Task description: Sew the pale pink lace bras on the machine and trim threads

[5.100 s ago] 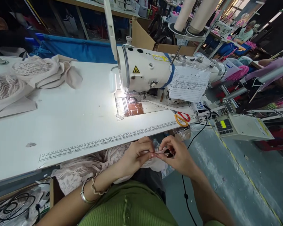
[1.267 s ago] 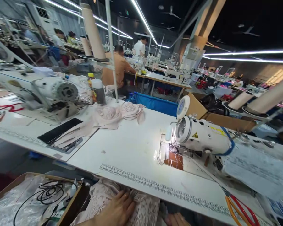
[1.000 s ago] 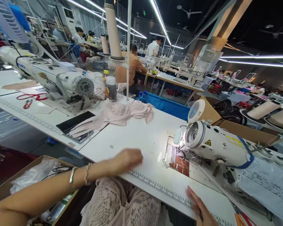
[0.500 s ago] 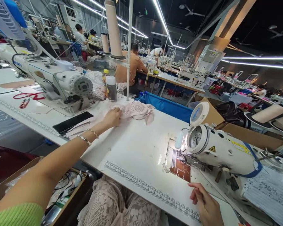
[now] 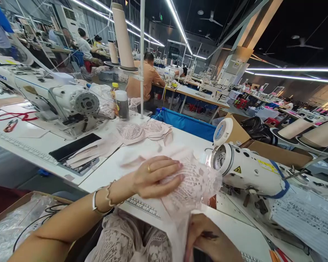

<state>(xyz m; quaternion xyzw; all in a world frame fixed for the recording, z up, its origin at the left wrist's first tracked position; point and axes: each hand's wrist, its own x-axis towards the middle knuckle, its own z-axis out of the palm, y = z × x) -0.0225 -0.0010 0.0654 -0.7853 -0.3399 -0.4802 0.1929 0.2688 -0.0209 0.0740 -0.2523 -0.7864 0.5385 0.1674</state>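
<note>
A pale pink lace bra piece [image 5: 192,178], blurred in part by motion, is spread above the white table in front of the sewing machine [image 5: 243,167]. My left hand [image 5: 158,176] is closed on it, with the fingers lying over the lace. At its lower edge my right hand [image 5: 207,236] pinches a strip of the same fabric; some of its fingers are hidden. More pink lace bra pieces [image 5: 131,133] lie farther back on the table. Finished-looking lace cups [image 5: 117,233] in the same pink show below the table edge.
Left of me stands a second sewing machine [image 5: 71,98], with red-handled snips [image 5: 10,125] near it. Two bottles [image 5: 121,105] and a thread stand [image 5: 142,54] are behind the lace pieces. A blue cloth bin [image 5: 188,123] hangs beyond the table. Co-workers sit farther off.
My left hand has brought a lace bra piece from the back pile toward me and to the right. My right hand has moved left and taken hold of its lower edge.
</note>
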